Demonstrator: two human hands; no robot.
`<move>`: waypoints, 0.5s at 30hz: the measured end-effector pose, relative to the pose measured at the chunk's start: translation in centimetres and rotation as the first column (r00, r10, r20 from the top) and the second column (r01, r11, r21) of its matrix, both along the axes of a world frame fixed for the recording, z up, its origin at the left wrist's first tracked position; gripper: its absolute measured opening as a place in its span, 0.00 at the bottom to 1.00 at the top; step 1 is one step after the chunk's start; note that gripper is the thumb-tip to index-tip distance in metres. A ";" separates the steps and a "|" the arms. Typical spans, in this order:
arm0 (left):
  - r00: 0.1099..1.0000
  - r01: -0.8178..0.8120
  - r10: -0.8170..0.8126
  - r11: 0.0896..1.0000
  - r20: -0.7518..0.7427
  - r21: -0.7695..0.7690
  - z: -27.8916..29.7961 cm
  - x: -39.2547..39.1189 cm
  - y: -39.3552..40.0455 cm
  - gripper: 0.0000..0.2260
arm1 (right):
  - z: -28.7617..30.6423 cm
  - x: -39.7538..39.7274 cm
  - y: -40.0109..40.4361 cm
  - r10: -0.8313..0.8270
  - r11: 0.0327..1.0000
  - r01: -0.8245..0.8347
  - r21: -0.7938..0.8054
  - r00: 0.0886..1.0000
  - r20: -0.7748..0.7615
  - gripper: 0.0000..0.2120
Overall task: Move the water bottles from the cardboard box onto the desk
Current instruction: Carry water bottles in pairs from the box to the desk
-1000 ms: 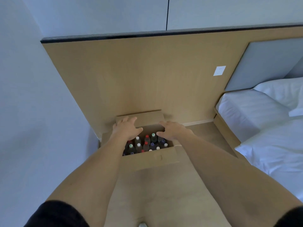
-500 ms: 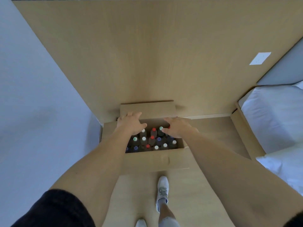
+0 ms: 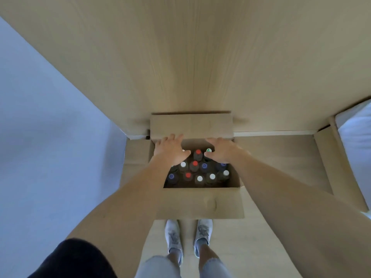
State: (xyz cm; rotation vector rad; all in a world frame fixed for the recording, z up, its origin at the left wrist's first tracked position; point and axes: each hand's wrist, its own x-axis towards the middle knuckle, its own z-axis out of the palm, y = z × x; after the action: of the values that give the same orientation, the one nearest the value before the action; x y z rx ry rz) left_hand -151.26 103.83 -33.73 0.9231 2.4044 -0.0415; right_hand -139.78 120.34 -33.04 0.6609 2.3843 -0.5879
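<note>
Left hand [image 3: 169, 152]: fingers spread, gripping nothing, over the bottles [image 3: 197, 170].
Right hand [image 3: 221, 152]: likewise, frame centre.
Cardboard box [image 3: 200, 203]: flaps open.

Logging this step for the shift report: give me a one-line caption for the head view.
Both hands, left and right, reach into an open brown cardboard box of upright capped water bottles on the floor.
</note>
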 end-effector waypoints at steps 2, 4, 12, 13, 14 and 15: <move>1.000 0.027 -0.027 1.000 -0.002 0.007 -2.4 -0.6 0.4 0.33 | -2.4 -0.4 0.4 -0.026 0.999 0.026 -0.029 1.000 -0.002 0.32; 0.999 0.054 -0.054 0.998 0.002 0.018 -5.3 -1.3 0.6 0.33 | -5.2 -0.8 0.7 -0.027 0.999 0.027 -0.023 1.000 0.010 0.33; 0.996 0.092 -0.092 0.996 0.017 0.003 -19.4 -3.2 -0.2 0.35 | -18.6 -2.2 0.4 -0.003 1.000 0.004 -0.011 0.999 0.051 0.30; 0.995 0.100 -0.100 0.995 0.015 0.003 -21.1 -3.3 -0.3 0.35 | -20.2 -2.4 0.4 0.000 1.000 0.001 -0.019 0.999 0.053 0.30; 0.994 0.106 -0.106 0.994 0.015 0.004 -22.7 -3.4 -0.3 0.35 | -21.8 -2.7 0.3 0.001 1.000 0.001 -0.028 0.999 0.049 0.29; 0.994 0.110 -0.110 0.994 0.012 0.004 -24.2 -3.5 -0.2 0.35 | -23.4 -2.9 0.2 -0.003 0.999 0.005 -0.036 0.999 0.041 0.29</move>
State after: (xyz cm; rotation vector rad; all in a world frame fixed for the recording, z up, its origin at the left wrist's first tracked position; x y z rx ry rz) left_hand -154.78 103.63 -57.98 1.0541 2.3406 -0.0723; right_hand -142.71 120.51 -56.42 0.6560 2.3300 -0.6120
